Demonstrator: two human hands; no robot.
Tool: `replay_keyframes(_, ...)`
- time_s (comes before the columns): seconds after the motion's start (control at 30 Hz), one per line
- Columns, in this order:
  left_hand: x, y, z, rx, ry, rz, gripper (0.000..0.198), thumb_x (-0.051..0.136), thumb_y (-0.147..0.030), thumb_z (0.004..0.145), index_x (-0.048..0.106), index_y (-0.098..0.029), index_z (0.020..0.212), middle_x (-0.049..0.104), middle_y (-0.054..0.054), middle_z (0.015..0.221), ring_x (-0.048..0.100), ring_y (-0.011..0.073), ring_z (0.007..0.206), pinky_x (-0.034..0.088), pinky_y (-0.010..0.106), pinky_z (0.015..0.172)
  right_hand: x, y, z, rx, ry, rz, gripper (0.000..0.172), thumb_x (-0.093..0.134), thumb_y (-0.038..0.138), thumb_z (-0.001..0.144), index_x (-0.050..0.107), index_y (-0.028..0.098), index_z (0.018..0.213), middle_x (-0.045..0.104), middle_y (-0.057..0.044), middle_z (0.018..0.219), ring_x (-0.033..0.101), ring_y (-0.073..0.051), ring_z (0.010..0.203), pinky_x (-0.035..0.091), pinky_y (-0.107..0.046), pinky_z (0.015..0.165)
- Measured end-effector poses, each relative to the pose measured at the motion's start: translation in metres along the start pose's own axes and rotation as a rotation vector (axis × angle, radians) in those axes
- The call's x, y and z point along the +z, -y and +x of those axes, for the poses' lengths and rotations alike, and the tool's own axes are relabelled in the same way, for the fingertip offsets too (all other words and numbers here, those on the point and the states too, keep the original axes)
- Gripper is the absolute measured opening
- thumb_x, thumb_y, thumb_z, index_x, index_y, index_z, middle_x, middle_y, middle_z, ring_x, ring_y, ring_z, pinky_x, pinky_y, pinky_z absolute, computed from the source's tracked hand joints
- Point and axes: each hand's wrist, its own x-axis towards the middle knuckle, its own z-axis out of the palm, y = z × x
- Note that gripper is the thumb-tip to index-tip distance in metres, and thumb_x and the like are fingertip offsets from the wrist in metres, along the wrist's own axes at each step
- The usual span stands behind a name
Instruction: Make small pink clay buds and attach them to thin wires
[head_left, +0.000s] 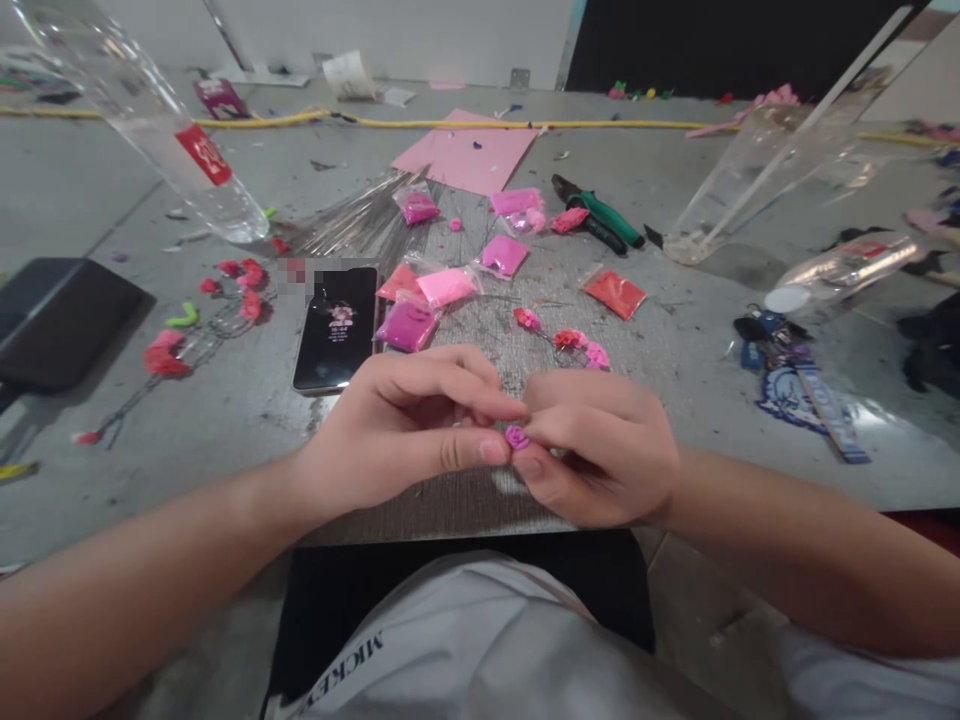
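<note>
A small purple clay rose [517, 437] is pinched at the fingertips, just above the table's front edge. My left hand [420, 415] closes thumb and forefinger on its left side. My right hand [600, 440] grips it from the right, thumb below and curled fingers above. Whether a wire runs from the rose into my fingers is hidden. Beyond my hands lie red and pink clay flowers on thin wire [571, 340]. Packets of clay are grouped further back: a purple packet [407, 322], a pink packet [448, 287] and a red packet [615, 292].
A phone [337, 325] lies left of the packets. Wired flowers [166, 355] and a water bottle [202, 165] are further left. Green-handled pliers [600, 217], a clear container [739, 185], a lying bottle [847, 268] and keys with charms [799, 385] are on the right. A yellow cable [300, 117] crosses behind.
</note>
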Motion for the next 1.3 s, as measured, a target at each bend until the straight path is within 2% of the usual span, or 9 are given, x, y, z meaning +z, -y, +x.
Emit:
replay_keyframes(0.23, -0.001, -0.002, -0.001, -0.022, 0.010, 0.021, 0.015, 0.090, -0.016, 0.084, 0.090, -0.025, 0.096, 0.071, 0.003, 0.083, 0.068, 0.0110, 0.072, 0.059, 0.021, 0.066, -0.001, 0.002, 0.000, 0.012, -0.003, 0.015, 0.021, 0.057, 0.017, 0.104, 0.056, 0.022, 0.084, 0.051, 0.002, 0.066, 0.046, -0.013, 0.060, 0.040, -0.027, 0.056)
replay_keyframes(0.53, 0.002, -0.006, 0.001, -0.074, 0.092, -0.040, 0.011, 0.083, -0.011, 0.090, 0.087, -0.019, 0.095, 0.070, 0.003, 0.084, 0.067, 0.0111, 0.074, 0.059, 0.022, 0.069, 0.000, -0.001, 0.000, 0.026, 0.058, 0.105, 0.031, 0.056, 0.028, 0.107, 0.048, 0.025, 0.077, 0.045, 0.004, 0.063, 0.043, -0.012, 0.057, 0.037, -0.028, 0.053)
replay_keyframes(0.9, -0.001, -0.004, 0.001, -0.138, 0.124, -0.111, 0.002, 0.084, -0.020, 0.091, 0.086, -0.019, 0.092, 0.068, 0.004, 0.082, 0.065, 0.0121, 0.073, 0.058, 0.023, 0.067, -0.004, -0.003, 0.000, 0.023, 0.092, 0.110, 0.030, 0.058, 0.030, 0.110, 0.056, 0.023, 0.081, 0.054, 0.003, 0.065, 0.049, -0.012, 0.059, 0.042, -0.026, 0.056)
replay_keyframes(1.07, -0.003, -0.001, 0.000, -0.172, 0.167, -0.142, 0.003, 0.087, -0.024, 0.090, 0.088, -0.021, 0.092, 0.072, 0.005, 0.083, 0.069, 0.0132, 0.073, 0.059, 0.024, 0.067, -0.004, -0.008, 0.001, -0.001, 0.102, 0.122, 0.033, 0.066, 0.032, 0.108, 0.055, 0.022, 0.078, 0.050, 0.005, 0.064, 0.046, -0.010, 0.056, 0.037, -0.026, 0.054)
replay_keyframes(1.2, -0.011, -0.002, 0.003, -0.164, 0.152, -0.024, 0.006, 0.085, -0.027, 0.092, 0.086, -0.021, 0.090, 0.073, 0.005, 0.084, 0.069, 0.0140, 0.073, 0.060, 0.026, 0.069, -0.009, -0.011, 0.003, 0.018, 0.088, 0.134, 0.038, 0.070, 0.039, 0.105, 0.054, 0.022, 0.076, 0.048, 0.006, 0.063, 0.045, -0.009, 0.057, 0.036, -0.026, 0.055)
replay_keyframes(1.3, -0.022, -0.002, 0.007, -0.083, 0.125, 0.259, 0.007, 0.081, -0.025, 0.095, 0.084, -0.020, 0.091, 0.072, 0.003, 0.083, 0.067, 0.0126, 0.073, 0.057, 0.024, 0.069, -0.010, -0.014, 0.002, 0.106, 0.022, 0.165, 0.042, 0.062, 0.046, 0.109, 0.057, 0.021, 0.075, 0.050, 0.004, 0.062, 0.046, -0.010, 0.057, 0.037, -0.028, 0.055)
